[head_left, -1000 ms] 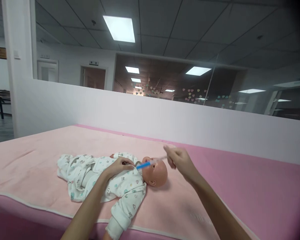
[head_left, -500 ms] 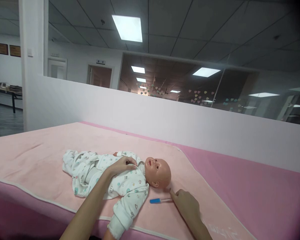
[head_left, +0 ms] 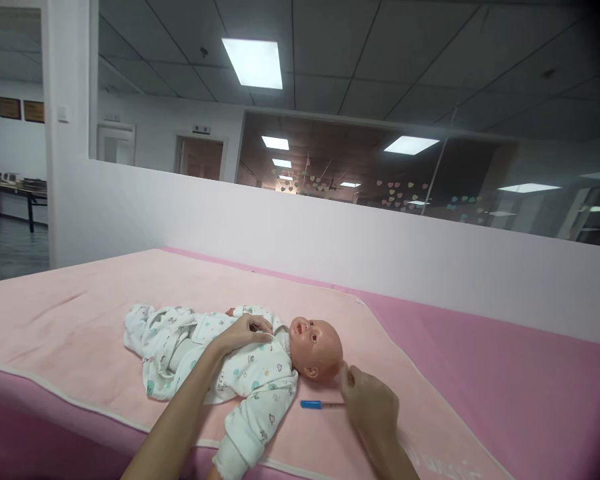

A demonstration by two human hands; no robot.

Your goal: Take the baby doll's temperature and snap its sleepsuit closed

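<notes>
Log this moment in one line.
left hand: on bald doll in white patterned clothes; right hand: at blue-capped slender stick, grip unclear; beneath: pale-pink fabric mat

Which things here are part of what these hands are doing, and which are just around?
In use:
doll, left hand on its chest
blue-tipped stick, by right hand
blanket beneath

Just around:
table
plaques
heart stickers

A ceiling panel (head_left: 254,63) glares nearly white above me, while the ceiling (head_left: 325,40) around it looks grey and dim. Softer lights glow in the dark window (head_left: 330,147). A faint shadow lies beside the doll's head (head_left: 319,347). My right hand (head_left: 373,403) is slightly blurred, my left hand (head_left: 245,333) sharper; blackness rounds the picture's right edge.
</notes>
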